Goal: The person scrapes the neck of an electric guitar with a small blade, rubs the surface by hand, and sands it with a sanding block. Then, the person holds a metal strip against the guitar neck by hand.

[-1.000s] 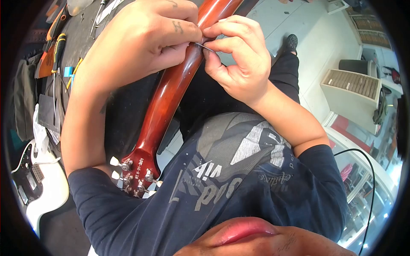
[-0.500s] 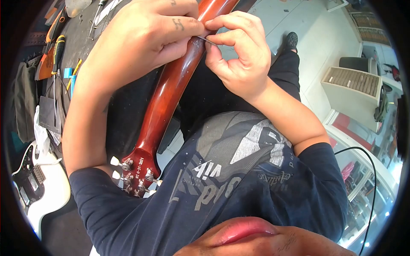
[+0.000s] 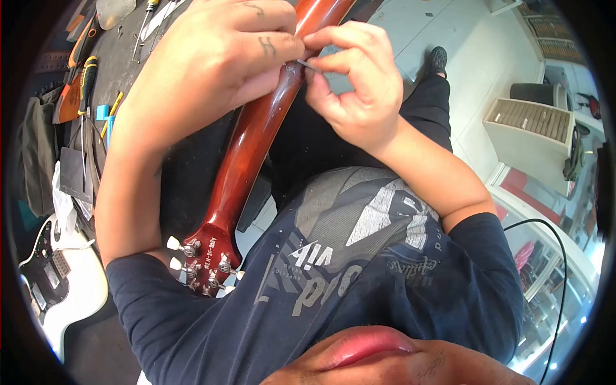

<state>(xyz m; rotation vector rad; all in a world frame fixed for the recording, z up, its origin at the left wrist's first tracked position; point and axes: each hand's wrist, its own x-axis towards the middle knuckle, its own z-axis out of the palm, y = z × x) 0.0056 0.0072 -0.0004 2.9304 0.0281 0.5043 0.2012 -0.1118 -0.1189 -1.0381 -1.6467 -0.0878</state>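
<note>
Barely anything has moved since half a second ago: the right hand [image 3: 359,83], at one o'clock, has edged slightly toward nine, while the guitar neck [image 3: 256,138] looks unmoved. Its thumb and forefinger pinch a thin strip [image 3: 310,67] at twelve o'clock, above the neck's glossy brown back. The strip's other end disappears at the left hand [image 3: 224,58], at eleven o'clock; that hand is curled with its back up, and its fingertips are hidden, so I cannot tell what they grip. Toward twelve the neck leaves the picture, its body unseen; at eight, the shirt [image 3: 359,237] covers part of the headstock [image 3: 215,247]. Just past eight, dark vignetting cuts off a white guitar [image 3: 83,282]. Tools at ten on the tabletop [image 3: 122,45] overlap and are hard to separate.
</note>
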